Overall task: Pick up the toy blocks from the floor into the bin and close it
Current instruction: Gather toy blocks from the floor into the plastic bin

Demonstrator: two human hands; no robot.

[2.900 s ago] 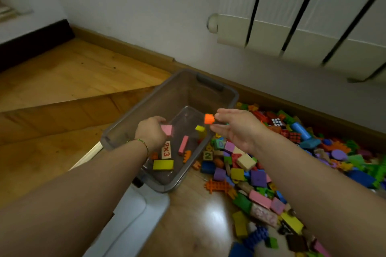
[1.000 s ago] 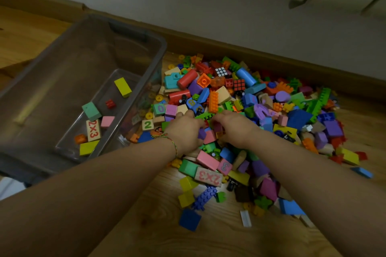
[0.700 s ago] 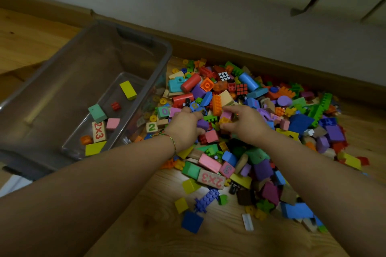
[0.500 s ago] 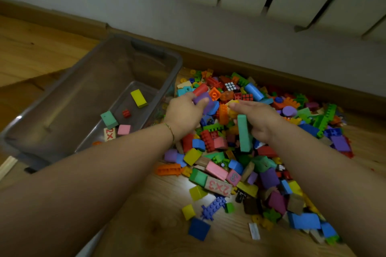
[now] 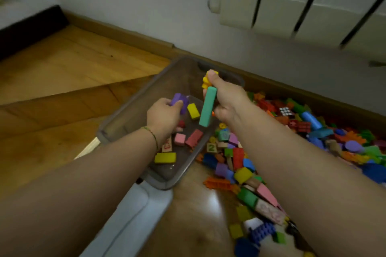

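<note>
I see my left hand [image 5: 165,118] over the bin [image 5: 129,115], its fingers curled round a purple block [image 5: 179,100]. My right hand [image 5: 227,100], at 2 o'clock from the left one, grips a long teal block [image 5: 207,109] that hangs down over the bin, and pinches a yellow piece [image 5: 206,81] under the thumb. A few blocks lie on the bin's bottom, a yellow block [image 5: 193,110] among them. The pile of blocks [image 5: 240,165] covers the floor [image 5: 62,73] at 3 o'clock of the bin.
</note>
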